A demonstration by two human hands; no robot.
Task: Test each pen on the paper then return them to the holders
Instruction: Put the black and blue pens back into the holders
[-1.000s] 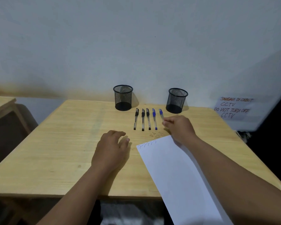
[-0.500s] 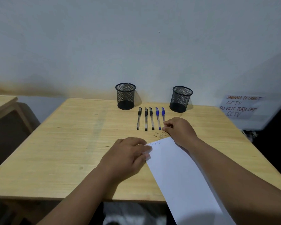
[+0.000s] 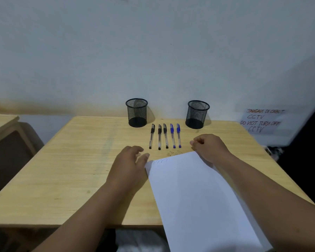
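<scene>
Several pens lie side by side on the wooden table (image 3: 65,166): three black ones (image 3: 159,136) and two blue ones (image 3: 178,135). Behind them stand two empty black mesh holders, a left holder (image 3: 136,112) and a right holder (image 3: 197,114). A white paper (image 3: 198,193) with faint pen marks near its top left corner lies tilted in front of the pens and overhangs the near edge. My left hand (image 3: 129,164) rests at the paper's top left corner, fingers apart. My right hand (image 3: 210,147) sits at the top right corner, fingers curled, holding nothing.
A handwritten CCTV notice (image 3: 262,120) hangs on the wall at the right. Another wooden table (image 3: 2,122) stands to the left. Scribbles (image 3: 173,153) mark the tabletop just above the paper. The wall rises directly behind the holders.
My right hand has let go of the rightmost blue pen and drawn back to the paper's corner. My left hand moved right onto the paper's corner, then its fingers spread.
</scene>
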